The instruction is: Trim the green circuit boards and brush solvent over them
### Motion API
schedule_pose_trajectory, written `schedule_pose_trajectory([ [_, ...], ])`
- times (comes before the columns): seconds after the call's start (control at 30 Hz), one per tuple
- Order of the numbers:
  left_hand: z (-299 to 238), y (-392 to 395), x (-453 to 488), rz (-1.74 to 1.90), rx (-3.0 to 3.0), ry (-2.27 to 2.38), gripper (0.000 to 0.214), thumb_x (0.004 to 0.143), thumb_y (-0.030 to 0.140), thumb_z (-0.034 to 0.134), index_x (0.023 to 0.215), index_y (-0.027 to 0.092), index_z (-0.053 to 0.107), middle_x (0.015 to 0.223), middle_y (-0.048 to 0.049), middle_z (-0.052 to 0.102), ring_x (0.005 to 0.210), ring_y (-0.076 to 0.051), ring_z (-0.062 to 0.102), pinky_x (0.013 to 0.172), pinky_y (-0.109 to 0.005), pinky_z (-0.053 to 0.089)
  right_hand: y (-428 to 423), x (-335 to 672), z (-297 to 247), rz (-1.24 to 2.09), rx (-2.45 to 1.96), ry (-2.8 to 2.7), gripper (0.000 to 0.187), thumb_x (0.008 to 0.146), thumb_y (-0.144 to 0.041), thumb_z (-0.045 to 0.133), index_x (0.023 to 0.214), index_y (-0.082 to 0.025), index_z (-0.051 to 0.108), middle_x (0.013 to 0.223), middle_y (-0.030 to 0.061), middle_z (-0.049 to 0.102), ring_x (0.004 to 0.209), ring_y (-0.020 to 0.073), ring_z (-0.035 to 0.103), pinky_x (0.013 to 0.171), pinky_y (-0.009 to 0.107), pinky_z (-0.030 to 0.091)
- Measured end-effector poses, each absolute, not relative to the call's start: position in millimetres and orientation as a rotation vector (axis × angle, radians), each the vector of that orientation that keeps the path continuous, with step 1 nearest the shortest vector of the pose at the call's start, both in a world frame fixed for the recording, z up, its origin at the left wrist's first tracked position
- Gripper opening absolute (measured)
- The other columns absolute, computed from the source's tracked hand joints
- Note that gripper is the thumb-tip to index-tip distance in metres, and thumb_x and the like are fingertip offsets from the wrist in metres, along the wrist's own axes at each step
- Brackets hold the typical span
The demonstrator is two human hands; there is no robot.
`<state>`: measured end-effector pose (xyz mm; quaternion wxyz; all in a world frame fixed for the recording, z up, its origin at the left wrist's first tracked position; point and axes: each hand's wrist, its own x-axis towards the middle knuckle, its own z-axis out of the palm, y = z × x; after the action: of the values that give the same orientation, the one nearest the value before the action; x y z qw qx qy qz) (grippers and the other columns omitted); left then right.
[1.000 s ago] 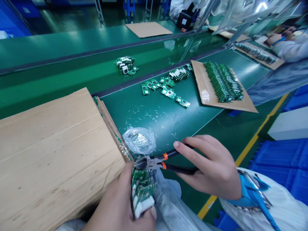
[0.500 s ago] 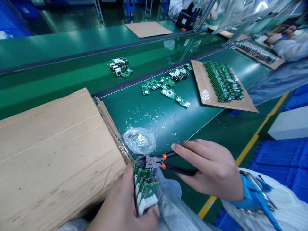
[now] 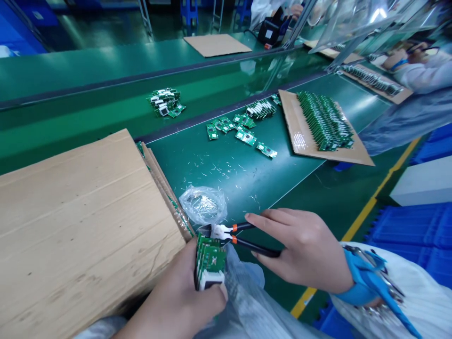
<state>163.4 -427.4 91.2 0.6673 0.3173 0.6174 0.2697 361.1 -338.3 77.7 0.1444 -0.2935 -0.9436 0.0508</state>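
Observation:
My left hand (image 3: 183, 287) grips a small stack of green circuit boards (image 3: 213, 259) with white parts on their lower end. Black-handled side cutters (image 3: 221, 231) with orange bands are in my right hand (image 3: 300, 249), its fingers wrapped about the handles. The cutters' jaws lie at the upper edge of the boards; whether they touch a lead cannot be made out. Just beyond the jaws sits a clear plastic bag (image 3: 204, 205), opened out, with fine metal clippings inside. More clippings (image 3: 226, 169) are strewn over the green bench (image 3: 169, 160).
Cardboard sheets (image 3: 81, 226) are stacked at the left. Loose circuit boards (image 3: 246, 136) lie mid-bench, and rows of boards (image 3: 325, 120) stand on cardboard to the right. Another board pile (image 3: 164, 101) sits on the green belt (image 3: 116, 110). A co-worker's sleeve (image 3: 429, 70) shows at upper right.
The held boards have turned, so the front board's face and white part show more squarely. The cutters and my right hand have shifted slightly left. The pile on the belt has moved left.

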Motion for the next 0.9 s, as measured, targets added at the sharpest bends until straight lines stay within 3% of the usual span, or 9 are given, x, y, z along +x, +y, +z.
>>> schedule_pose_trajectory([
  [0.1, 89.9, -427.2, 162.4, 0.627, 0.613, 1.346, 0.023, 0.062, 0.020, 0.055, 0.085, 0.020, 0.056, 0.068, 0.0048, 0.053, 0.064, -0.013, 0.050, 0.055, -0.021, 0.042, -336.5, 362.5, 81.7, 0.213, -0.909, -2.769, 0.034, 0.075, -0.031, 0.060, 0.104, -0.015, 0.067, 0.080, 0.0061, 0.069, 0.062, 0.0185, 0.065, 0.053, 0.031, 0.051],
  [0.2, 85.7, -429.2, 160.9, 0.688, 0.627, 1.258, 0.032, 0.063, 0.022, 0.058, 0.095, 0.019, 0.055, 0.077, 0.0018, 0.059, 0.077, -0.018, 0.056, 0.063, -0.024, 0.045, -334.2, 366.7, 87.4, 0.368, -1.006, -2.758, 0.039, 0.072, -0.033, 0.064, 0.108, -0.017, 0.065, 0.082, 0.0048, 0.067, 0.065, 0.0168, 0.065, 0.056, 0.028, 0.052],
  [0.37, 87.1, -435.2, 160.7, 0.723, 0.697, 1.349, 0.028, 0.061, 0.028, 0.061, 0.087, 0.021, 0.052, 0.066, 0.0033, 0.054, 0.076, -0.019, 0.055, 0.072, -0.028, 0.046, -333.6, 376.4, 88.8, 0.303, -1.054, -2.668, 0.049, 0.073, -0.035, 0.063, 0.117, -0.014, 0.058, 0.097, 0.0118, 0.064, 0.080, 0.0213, 0.063, 0.065, 0.033, 0.054],
  [0.57, 100.0, -442.9, 165.0, 0.846, 0.640, 1.428, 0.046, 0.056, 0.025, 0.062, 0.100, 0.023, 0.048, 0.082, -0.0002, 0.060, 0.068, -0.015, 0.055, 0.061, -0.024, 0.045, -339.4, 377.4, 83.8, 0.113, -0.904, -2.626, 0.049, 0.071, -0.029, 0.063, 0.116, -0.011, 0.054, 0.097, 0.0148, 0.059, 0.083, 0.0247, 0.059, 0.066, 0.039, 0.052],
  [0.7, 94.2, -449.9, 161.7, 0.804, 0.763, 1.434, 0.051, 0.057, 0.028, 0.063, 0.105, 0.025, 0.048, 0.079, 0.0008, 0.061, 0.060, -0.015, 0.053, 0.053, -0.025, 0.044, -342.1, 374.7, 86.4, 0.084, -0.867, -2.584, 0.046, 0.073, -0.029, 0.064, 0.115, -0.011, 0.053, 0.096, 0.0147, 0.058, 0.082, 0.0244, 0.057, 0.066, 0.040, 0.050],
  [0.9, 84.0, -456.2, 158.1, 0.805, 0.945, 1.457, 0.059, 0.059, 0.027, 0.061, 0.117, 0.027, 0.047, 0.080, 0.0006, 0.064, 0.064, -0.017, 0.059, 0.055, -0.025, 0.050, -339.6, 375.3, 89.1, 0.005, -0.794, -2.592, 0.049, 0.071, -0.024, 0.066, 0.116, -0.013, 0.052, 0.096, 0.0140, 0.057, 0.082, 0.0248, 0.054, 0.067, 0.041, 0.047],
])
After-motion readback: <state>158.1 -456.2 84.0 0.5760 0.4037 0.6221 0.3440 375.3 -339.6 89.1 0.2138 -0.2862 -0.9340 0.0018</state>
